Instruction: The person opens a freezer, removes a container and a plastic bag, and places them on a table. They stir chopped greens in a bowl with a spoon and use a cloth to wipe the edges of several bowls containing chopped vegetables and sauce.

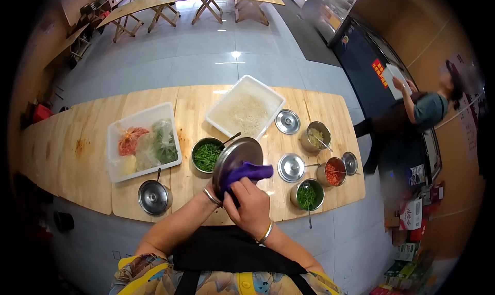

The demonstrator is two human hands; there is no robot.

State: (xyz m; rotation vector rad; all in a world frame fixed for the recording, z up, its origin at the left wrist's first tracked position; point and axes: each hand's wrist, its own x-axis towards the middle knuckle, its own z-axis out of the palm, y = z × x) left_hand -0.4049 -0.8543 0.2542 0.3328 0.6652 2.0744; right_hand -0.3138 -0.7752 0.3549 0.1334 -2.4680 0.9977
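My right hand point(249, 207) is closed on a purple cloth point(245, 174), pressing it against a round metal lid point(238, 153). The lid is tilted up in front of me. Mostly hidden behind its edge, my left hand point(218, 191) holds the lid at the lower left. Just left of the lid stands a metal pot of chopped greens point(207, 157) with a dark-handled spoon in it. To the right are pots of chopped green point(306, 196), diced red point(334, 174) and pale yellowish food point(315, 137), with spoons in them.
A white tub point(175, 140) holds bagged food on the left, near a lidded pot point(154, 197). Another white tub point(278, 101) with pale grainy contents stands at the back. Loose lids point(291, 168) lie on the wooden table point(93, 156). A person point(430, 109) stands at right.
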